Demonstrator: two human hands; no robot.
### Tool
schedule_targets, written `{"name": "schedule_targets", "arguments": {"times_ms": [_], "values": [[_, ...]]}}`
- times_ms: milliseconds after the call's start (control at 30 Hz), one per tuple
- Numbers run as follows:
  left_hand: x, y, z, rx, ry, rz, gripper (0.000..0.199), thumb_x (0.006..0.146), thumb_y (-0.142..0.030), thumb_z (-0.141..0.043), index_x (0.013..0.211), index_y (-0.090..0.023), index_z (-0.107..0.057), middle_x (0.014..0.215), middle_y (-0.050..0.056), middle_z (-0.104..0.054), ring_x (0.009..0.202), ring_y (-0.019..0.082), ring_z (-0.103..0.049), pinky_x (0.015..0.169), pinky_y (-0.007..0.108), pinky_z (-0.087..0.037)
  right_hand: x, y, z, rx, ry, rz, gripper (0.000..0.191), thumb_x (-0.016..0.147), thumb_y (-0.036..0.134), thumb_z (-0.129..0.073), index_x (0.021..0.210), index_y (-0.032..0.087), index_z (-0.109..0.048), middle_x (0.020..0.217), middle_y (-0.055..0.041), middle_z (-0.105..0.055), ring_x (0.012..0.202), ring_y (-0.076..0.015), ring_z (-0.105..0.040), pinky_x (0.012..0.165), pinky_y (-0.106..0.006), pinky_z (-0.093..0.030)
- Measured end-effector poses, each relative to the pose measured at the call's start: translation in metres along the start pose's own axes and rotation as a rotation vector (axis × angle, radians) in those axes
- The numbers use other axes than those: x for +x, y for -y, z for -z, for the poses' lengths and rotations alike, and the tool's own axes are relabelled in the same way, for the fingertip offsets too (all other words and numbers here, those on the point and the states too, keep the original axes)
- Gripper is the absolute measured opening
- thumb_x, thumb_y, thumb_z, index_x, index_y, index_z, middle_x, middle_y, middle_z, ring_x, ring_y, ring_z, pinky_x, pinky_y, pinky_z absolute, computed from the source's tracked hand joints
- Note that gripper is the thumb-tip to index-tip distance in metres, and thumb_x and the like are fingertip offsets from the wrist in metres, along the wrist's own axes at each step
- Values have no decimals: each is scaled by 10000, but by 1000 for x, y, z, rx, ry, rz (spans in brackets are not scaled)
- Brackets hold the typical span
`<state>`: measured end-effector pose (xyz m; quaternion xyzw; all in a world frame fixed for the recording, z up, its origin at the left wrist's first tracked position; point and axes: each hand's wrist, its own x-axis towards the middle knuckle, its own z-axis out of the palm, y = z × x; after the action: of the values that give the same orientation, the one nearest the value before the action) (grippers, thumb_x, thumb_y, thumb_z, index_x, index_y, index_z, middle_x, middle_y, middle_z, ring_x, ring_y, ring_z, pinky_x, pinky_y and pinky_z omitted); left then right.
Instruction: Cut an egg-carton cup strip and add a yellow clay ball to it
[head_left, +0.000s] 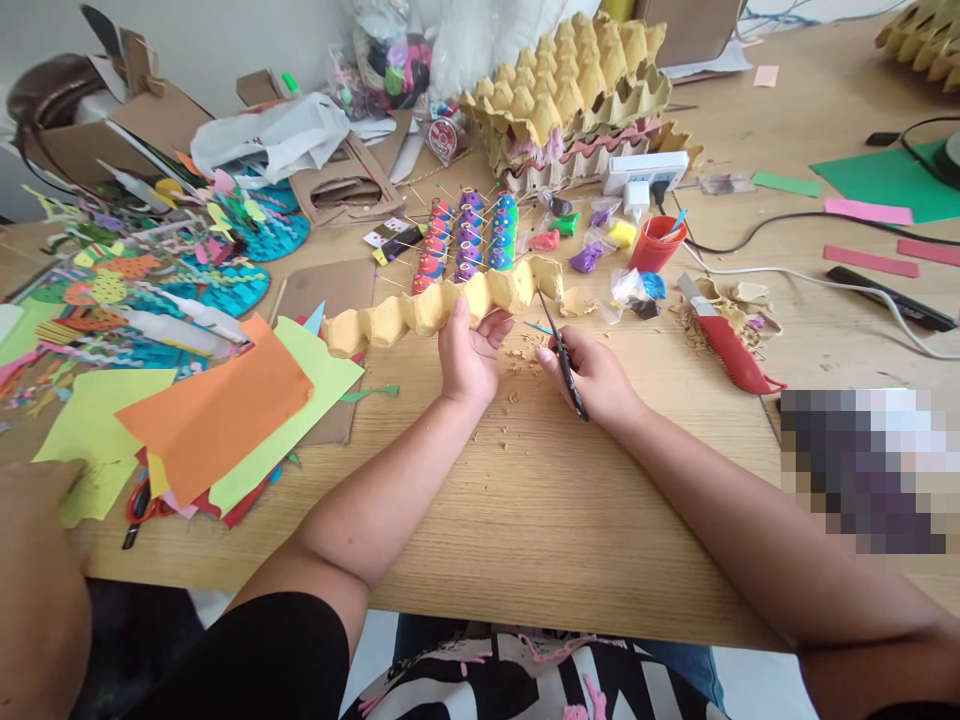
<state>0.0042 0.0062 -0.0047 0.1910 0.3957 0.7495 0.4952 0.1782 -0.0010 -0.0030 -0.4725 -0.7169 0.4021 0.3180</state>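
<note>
My left hand (pixel 469 355) grips a long yellow strip of egg carton (pixel 420 312) from below, holding it above the table. At the strip's right end, the dark pointed tip of a slim black cutting tool (pixel 568 370) meets the carton. My right hand (pixel 596 375) is closed around that tool; whether it is a knife or scissors I cannot tell. Under the hands lie small yellow carton scraps (pixel 517 352). Just behind the strip stand three painted carton rows, one red (pixel 433 245), one purple (pixel 469 235) and one green-blue (pixel 502 230), with thin sticks poking out.
Colored paper sheets (pixel 217 410) and orange-handled scissors (pixel 139 505) lie at left, near another person's arm (pixel 37 590). Stacked egg trays (pixel 570 90) stand at the back. A red cup (pixel 658 245), power strip (pixel 645 172), white cable (pixel 810 280) and red-handled blade (pixel 724 340) are at right.
</note>
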Motion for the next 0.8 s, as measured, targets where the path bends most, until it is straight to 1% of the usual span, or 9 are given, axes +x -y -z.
{"name": "schedule_targets", "arguments": {"times_ms": [133, 267, 400, 533, 600, 700, 800], "values": [[0, 1, 0, 22, 7, -19, 608, 923, -728, -747, 1297, -250, -774, 888, 23, -829, 767, 123, -782, 776, 213, -598, 0, -1, -1, 1, -7, -6, 579, 944, 833, -625, 855, 273, -506, 721, 26, -516, 694, -195, -493, 675, -347, -359], [-2, 3, 0, 42, 10, -32, 556, 948, -722, -725, 1257, -264, -786, 920, 28, -833, 760, 126, -764, 771, 211, -602, 0, -3, -2, 22, -4, -15, 577, 940, 837, -635, 875, 277, -511, 710, 27, -517, 686, -198, -495, 658, -342, -350], [-5, 5, 0, 37, 31, -40, 564, 958, -726, -727, 1297, -278, -784, 960, 30, -840, 756, 132, -759, 774, 227, -611, 0, -6, -3, 55, -13, -24, 588, 940, 858, -631, 895, 283, -517, 706, 15, -539, 711, -216, -523, 648, -338, -363], [-8, 6, 0, 51, 32, -29, 590, 944, -704, -756, 1356, -282, -771, 1008, 33, -847, 818, 146, -789, 812, 249, -618, 0, -7, -4, 87, -33, -16, 607, 934, 880, -627, 905, 281, -538, 728, -8, -593, 765, -242, -583, 657, -349, -411], [-10, 7, -1, 59, 36, -20, 598, 934, -692, -775, 1366, -278, -769, 1022, 37, -851, 865, 158, -806, 820, 251, -620, 0, -7, -4, 103, -45, -19, 610, 938, 887, -618, 906, 282, -540, 730, -12, -593, 771, -246, -587, 661, -354, -418], [-13, 7, -2, 75, 45, -2, 551, 934, -637, -797, 1350, -275, -778, 1014, 39, -854, 913, 171, -819, 816, 244, -619, -1, -7, -5, 112, -60, -30, 602, 955, 877, -609, 903, 283, -533, 732, -9, -574, 752, -236, -563, 669, -359, -404], [-14, 7, -2, 73, 60, -3, 459, 933, -547, -814, 1303, -276, -797, 994, 30, -853, 897, 161, -814, 803, 229, -619, 0, -8, -5, 87, -77, -9, 602, 969, 867, -601, 890, 274, -533, 741, 4, -555, 734, -214, -534, 689, -360, -394]]}}
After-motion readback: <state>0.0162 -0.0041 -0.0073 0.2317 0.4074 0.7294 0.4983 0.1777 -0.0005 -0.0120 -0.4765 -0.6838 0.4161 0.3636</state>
